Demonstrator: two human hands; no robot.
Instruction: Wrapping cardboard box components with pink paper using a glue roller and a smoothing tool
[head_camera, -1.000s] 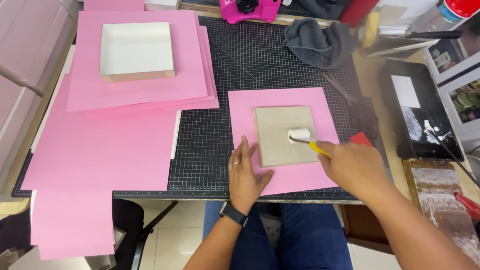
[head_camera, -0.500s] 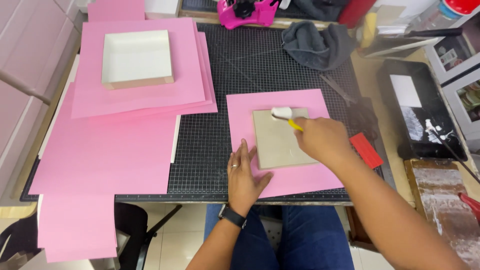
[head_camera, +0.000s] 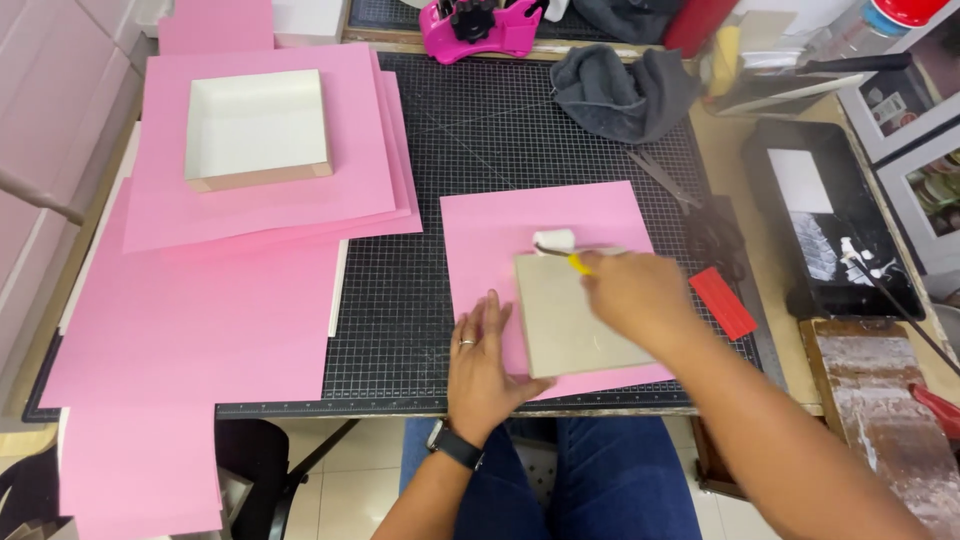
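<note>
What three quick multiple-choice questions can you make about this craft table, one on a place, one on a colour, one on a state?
1. Where is the white tray?
A. On the stacked pink sheets, far left
B. On the black dish
C. On the person's lap

2. What colour is the sheet under the grey board?
A. Green
B. Pink
C. Blue

3. What is the left hand doing?
A. Lifting the tray
B. Pressing flat at the board's edge
C. Holding scissors

Answers: 1 A, it sits on the pink stack; 2 B, pink shows round the board; 3 B, its fingers lie spread, while the right hand holds a small roller.
</note>
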